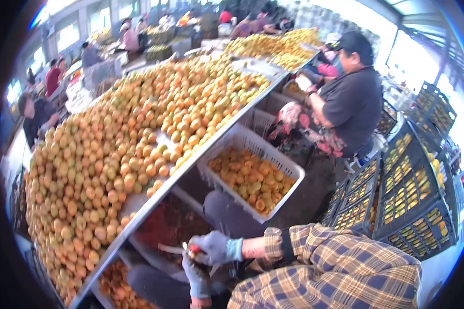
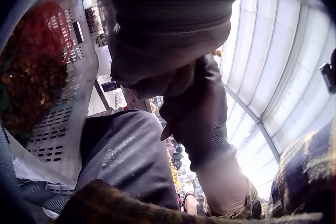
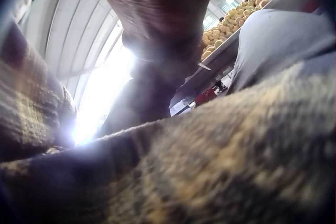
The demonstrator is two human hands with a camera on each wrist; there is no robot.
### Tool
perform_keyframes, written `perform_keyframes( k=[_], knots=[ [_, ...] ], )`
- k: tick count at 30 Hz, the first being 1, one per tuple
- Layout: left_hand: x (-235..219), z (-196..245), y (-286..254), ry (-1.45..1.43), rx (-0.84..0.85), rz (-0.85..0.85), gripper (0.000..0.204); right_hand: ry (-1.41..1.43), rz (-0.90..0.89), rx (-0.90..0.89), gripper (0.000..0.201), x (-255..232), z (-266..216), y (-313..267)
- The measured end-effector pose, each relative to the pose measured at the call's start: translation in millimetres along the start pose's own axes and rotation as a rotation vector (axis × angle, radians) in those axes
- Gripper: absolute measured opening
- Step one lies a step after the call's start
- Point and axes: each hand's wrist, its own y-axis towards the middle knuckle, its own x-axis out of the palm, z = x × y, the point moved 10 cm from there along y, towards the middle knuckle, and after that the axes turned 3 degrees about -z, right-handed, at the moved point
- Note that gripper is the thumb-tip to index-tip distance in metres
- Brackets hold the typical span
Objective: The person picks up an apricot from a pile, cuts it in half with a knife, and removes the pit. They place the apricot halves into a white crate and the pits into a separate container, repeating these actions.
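Observation:
In the head view my gloved right hand [image 1: 212,247] grips a small knife [image 1: 170,249]. Its thin pale blade points left, and a red spot, part of what the hands work on, shows by the fingers. My gloved left hand [image 1: 195,275] sits just below, its fingers up against the right hand. A small orange edge of an apricot [image 2: 218,53] peeks out between the gloves in the left wrist view; most of it is hidden behind the curled left fingers. The blade tip [image 3: 203,66] sticks out past the dark right hand [image 3: 152,87] in the right wrist view.
A long metal-edged table [image 1: 176,177] carries a heap of apricots [image 1: 103,149]. Beside my knee stands a white crate [image 1: 288,198] of cut fruit. Loaded black crates [image 1: 407,195] are stacked at right. A person in dark clothes [image 1: 353,98] sits farther along the table.

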Motion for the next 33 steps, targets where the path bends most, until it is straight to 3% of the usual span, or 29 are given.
perform_keyframes(
  k=[2,3,4,6,8,9,10,12,13,14,15,16,18,20,21,22,26,28,32,33],
  knots=[
    [1.3,-0.9,-1.4,-0.069,0.007,0.066,0.041,0.0,0.047,0.028,0.028,-3.8,3.1,-2.0],
    [0.7,20.0,-5.5,0.357,0.2,0.037,0.041,0.014,0.092,0.065,0.026,-8.6,2.7,-2.6],
    [9.6,32.2,-11.5,0.797,0.356,-0.009,0.04,0.21,0.256,0.103,0.024,-16.0,19.8,-1.5],
    [17.5,34.6,-13.1,0.7,0.381,-0.06,0.044,0.456,0.234,0.373,0.026,-5.1,52.7,0.2],
    [14.3,28.4,-14.7,0.287,0.208,0.0,0.043,0.661,0.316,0.214,0.032,0.5,56.9,4.0],
    [15.7,18.0,-9.2,-0.034,0.108,-0.032,0.046,0.909,0.226,0.359,0.032,0.0,53.3,2.4],
    [24.3,23.5,-5.5,-0.14,0.078,-0.143,0.048,1.145,0.122,0.507,0.033,0.6,45.4,-2.9],
    [10.7,20.7,7.6,-0.376,0.049,-0.233,0.048,1.207,0.028,0.396,0.04,-1.6,38.7,-0.9],
    [8.6,22.7,6.3,-0.471,0.044,-0.092,0.048,1.134,-0.014,0.377,0.04,3.0,31.1,0.2],
    [15.6,27.8,4.3,-0.444,0.089,-0.021,0.046,1.061,-0.046,0.363,0.041,7.6,25.9,-3.8],
    [14.4,24.9,6.0,-0.444,0.083,-0.092,0.046,0.884,0.096,-0.046,0.039,-4.1,-9.4,13.8],
    [13.5,22.9,7.7,-0.443,0.074,-0.164,0.046,0.529,-0.01,-0.015,0.039,-1.0,-11.6,6.5],
    [11.9,19.7,7.1,-0.47,0.061,-0.178,0.047,0.171,-0.235,0.224,0.037,9.3,2.0,2.3],
    [9.7,17.6,4.7,-0.551,0.013,-0.042,0.049,0.497,0.118,-0.005,0.033,-13.9,3.0,7.0],
    [20.0,20.9,0.2,-0.525,-0.012,-0.136,0.05,0.91,0.052,0.229,0.028,-9.1,15.4,8.3],
    [22.4,21.5,-1.9,-0.534,-0.017,-0.135,0.05,1.093,0.043,0.336,0.023,-25.1,3.0,12.6],
    [56.0,1.4,-12.9,-0.477,-0.221,-0.263,0.052,1.243,0.119,0.126,0.024,-55.5,-18.0,36.0],
    [59.2,-10.0,-18.8,-0.361,-0.282,-0.297,0.053,1.294,0.156,0.118,0.022,-51.4,-14.4,37.0],
    [56.5,-26.4,-26.1,-0.328,-0.386,-0.232,0.057,1.378,0.167,0.062,0.017,-37.7,-13.3,32.1],
    [53.1,-31.8,-26.0,-0.317,-0.412,-0.215,0.058,1.285,0.156,0.053,0.016,-35.5,-11.0,30.1]
  ],
)
